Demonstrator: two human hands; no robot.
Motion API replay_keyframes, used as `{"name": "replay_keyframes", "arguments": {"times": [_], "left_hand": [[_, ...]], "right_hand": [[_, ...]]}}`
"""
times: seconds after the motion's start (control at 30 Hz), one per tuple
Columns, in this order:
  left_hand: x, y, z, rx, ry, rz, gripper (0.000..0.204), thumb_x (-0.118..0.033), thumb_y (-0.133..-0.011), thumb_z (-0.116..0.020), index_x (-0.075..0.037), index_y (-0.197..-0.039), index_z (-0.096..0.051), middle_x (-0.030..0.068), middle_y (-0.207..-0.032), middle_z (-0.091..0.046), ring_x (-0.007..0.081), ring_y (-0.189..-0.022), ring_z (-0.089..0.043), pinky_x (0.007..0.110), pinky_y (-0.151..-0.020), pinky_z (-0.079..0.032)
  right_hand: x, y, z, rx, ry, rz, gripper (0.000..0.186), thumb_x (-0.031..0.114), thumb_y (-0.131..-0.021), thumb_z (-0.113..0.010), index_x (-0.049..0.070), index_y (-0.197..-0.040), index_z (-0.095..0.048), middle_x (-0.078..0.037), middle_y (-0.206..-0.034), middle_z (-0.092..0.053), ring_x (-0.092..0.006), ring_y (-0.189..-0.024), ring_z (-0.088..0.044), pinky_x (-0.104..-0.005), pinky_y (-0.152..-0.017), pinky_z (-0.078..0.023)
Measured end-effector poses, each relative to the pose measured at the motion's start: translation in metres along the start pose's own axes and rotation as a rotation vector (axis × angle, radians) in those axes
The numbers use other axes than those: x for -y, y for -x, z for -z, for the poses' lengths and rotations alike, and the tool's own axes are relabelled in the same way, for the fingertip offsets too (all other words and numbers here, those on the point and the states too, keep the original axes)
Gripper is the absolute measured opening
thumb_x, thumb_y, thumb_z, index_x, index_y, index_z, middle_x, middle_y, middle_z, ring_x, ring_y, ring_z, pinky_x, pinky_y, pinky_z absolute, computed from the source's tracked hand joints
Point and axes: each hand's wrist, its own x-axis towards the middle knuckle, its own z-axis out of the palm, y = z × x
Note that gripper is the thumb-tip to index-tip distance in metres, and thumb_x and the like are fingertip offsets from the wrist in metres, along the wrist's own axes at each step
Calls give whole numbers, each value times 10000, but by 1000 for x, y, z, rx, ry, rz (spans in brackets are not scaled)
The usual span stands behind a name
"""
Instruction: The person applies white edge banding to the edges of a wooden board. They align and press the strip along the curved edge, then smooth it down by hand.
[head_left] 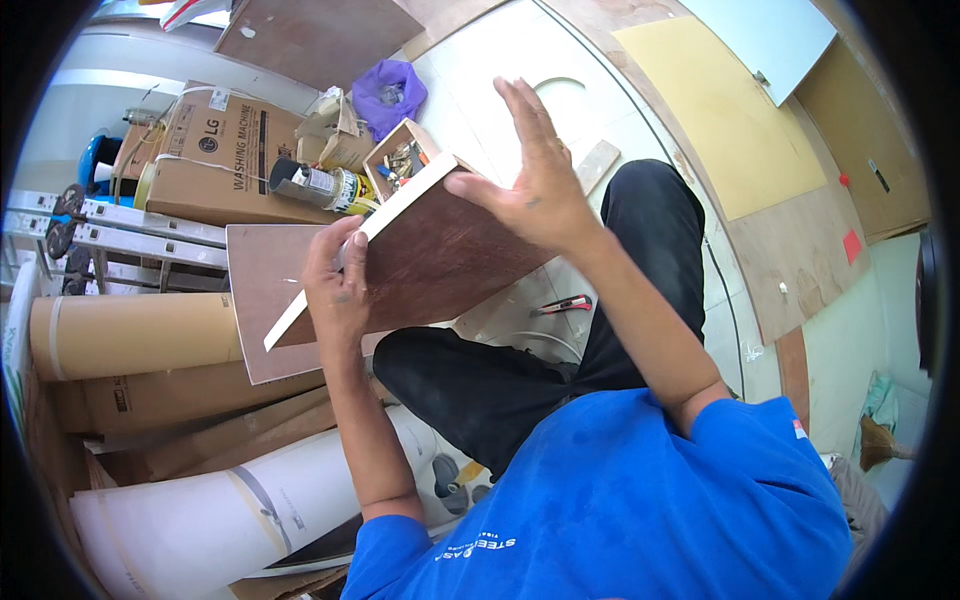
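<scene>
A brown wooden board (440,245) stands tilted on edge in front of me, a pale white strip (405,210) running along its upper edge. My left hand (338,280) is closed round that edge near its lower left end, thumb on one side and fingers on the other. At the far end of the strip, my right hand (540,195) is open with its fingers stretched up. Its thumb is close to the board's corner; whether it touches cannot be made out. A red and black utility knife (563,306) lies on the floor between my legs.
An open box of tools (400,165), a spray can (305,180) and a purple bag (390,95) sit beyond the board. To the left are a large carton (220,150), a ladder (150,240) and rolls (140,335). A yellow sheet (715,110) lies at right.
</scene>
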Motion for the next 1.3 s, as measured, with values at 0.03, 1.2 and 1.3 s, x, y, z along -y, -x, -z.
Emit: {"name": "replay_keyframes", "arguments": {"times": [0.03, 1.2, 1.3], "left_hand": [[-2, -1, -3, 0, -31, -80, 185, -107, -1053, -699, -44, -1218, -752, 105, -1080, -736, 224, -963, -685, 334, -866, -519], [-20, -2, 11, -44, -114, -99, 323, 19, -986, -732, 11, -1309, -717, 84, -1207, -753, 181, -1121, -684, 329, -1031, -522], [1, 10, 41, -110, -62, -32, 320, -23, -992, -758, 18, -1307, -723, 96, -1260, -752, 179, -1148, -680, 334, -1051, -516]], "right_hand": [[-11, -2, 6, 155, -94, -39, 1077, 444, -770, -964, 75, -1630, -431, -266, -1584, -515, -372, -1475, -512, -444, -1202, -399], [-110, 2, 15, 1031, 359, -173, 1012, 263, -733, -929, 133, -1623, -468, -129, -1514, -633, -296, -1434, -565, -530, -1208, -338], [-110, 4, 11, 1045, 362, -166, 961, 242, -742, -914, 114, -1600, -498, -147, -1490, -643, -320, -1390, -591, -490, -1205, -372]]}}
